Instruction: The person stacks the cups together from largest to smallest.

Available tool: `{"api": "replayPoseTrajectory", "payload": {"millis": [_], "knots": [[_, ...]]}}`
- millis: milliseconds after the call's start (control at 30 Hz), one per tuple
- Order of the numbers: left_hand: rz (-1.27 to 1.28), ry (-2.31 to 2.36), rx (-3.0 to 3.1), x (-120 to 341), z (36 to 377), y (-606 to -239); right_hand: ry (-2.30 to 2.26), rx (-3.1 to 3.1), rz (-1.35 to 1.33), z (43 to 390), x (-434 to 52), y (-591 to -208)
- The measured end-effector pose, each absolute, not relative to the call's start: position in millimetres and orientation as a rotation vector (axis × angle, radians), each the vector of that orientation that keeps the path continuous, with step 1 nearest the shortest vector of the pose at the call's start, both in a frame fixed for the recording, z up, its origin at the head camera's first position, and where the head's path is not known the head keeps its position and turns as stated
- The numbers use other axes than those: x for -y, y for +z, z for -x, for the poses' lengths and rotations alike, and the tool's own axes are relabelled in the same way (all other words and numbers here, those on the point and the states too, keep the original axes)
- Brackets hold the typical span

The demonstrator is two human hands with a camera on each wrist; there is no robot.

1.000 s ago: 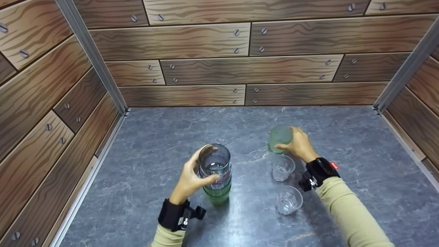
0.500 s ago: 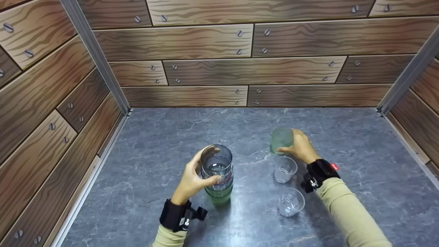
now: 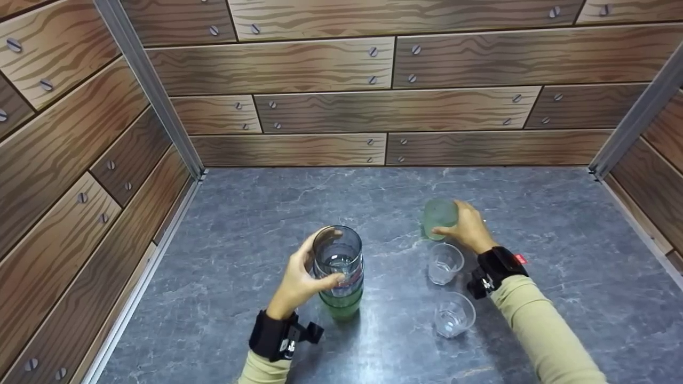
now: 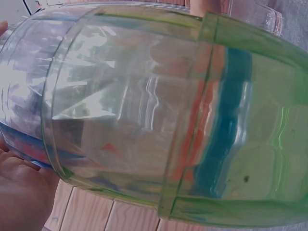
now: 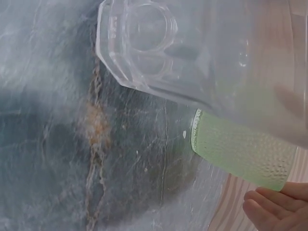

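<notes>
Near the middle of the table my left hand (image 3: pixel 299 280) grips a tall stack of nested see-through cups (image 3: pixel 341 309), thumb and fingers round its upper part. The top cup (image 3: pixel 337 248) is smoky grey; lower ones are green, and in the left wrist view a green cup (image 4: pixel 274 130) shows orange and blue bands through its wall. Further back on the right, my right hand (image 3: pixel 469 229) holds a pale green textured cup (image 3: pixel 437 220) between thumb and fingers. That green cup (image 5: pixel 245 149) stands upright, its base low by the table, with fingertips (image 5: pixel 269 204) at its rim.
Two clear cups stand upright in front of the green cup: one clear cup (image 3: pixel 444 265) close to it, another clear cup (image 3: pixel 453 316) nearer me. Wood-patterned walls (image 3: pixel 320 109) enclose the grey marbled table (image 3: pixel 240 213) at back and sides.
The head view has shifted slightly, so everything sits a little further right in it. Both hands keep their holds on the stack and the green cup.
</notes>
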State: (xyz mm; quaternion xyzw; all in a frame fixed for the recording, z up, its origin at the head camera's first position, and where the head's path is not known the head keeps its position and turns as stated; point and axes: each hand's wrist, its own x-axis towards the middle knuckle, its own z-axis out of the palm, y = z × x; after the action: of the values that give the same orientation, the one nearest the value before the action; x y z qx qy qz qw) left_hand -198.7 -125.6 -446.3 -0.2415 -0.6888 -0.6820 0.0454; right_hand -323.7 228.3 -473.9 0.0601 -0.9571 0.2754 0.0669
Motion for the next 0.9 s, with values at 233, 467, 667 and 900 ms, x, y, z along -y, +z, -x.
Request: {"api": "replayPoseTrajectory", "payload": {"millis": [233, 467, 667, 900], "knots": [[0.728, -2.069, 2.115, 126.0, 199.1, -446.7, 0.913, 2.88, -0.107, 325.6, -229.2, -475.3], [0.748, -2.05, 2.097, 125.4, 199.0, -447.2, 0.95, 2.896, -0.063, 327.0, -229.6, -473.8], [0.736, -2.07, 2.103, 125.1, 198.5, -447.4, 0.994, 2.914, -0.022, 327.5, -230.5, -474.1], [0.732, -2.063, 2.113, 125.2, 198.3, -445.6, 1.037, 2.928, 0.0, 327.6, -231.5, -473.9]]}}
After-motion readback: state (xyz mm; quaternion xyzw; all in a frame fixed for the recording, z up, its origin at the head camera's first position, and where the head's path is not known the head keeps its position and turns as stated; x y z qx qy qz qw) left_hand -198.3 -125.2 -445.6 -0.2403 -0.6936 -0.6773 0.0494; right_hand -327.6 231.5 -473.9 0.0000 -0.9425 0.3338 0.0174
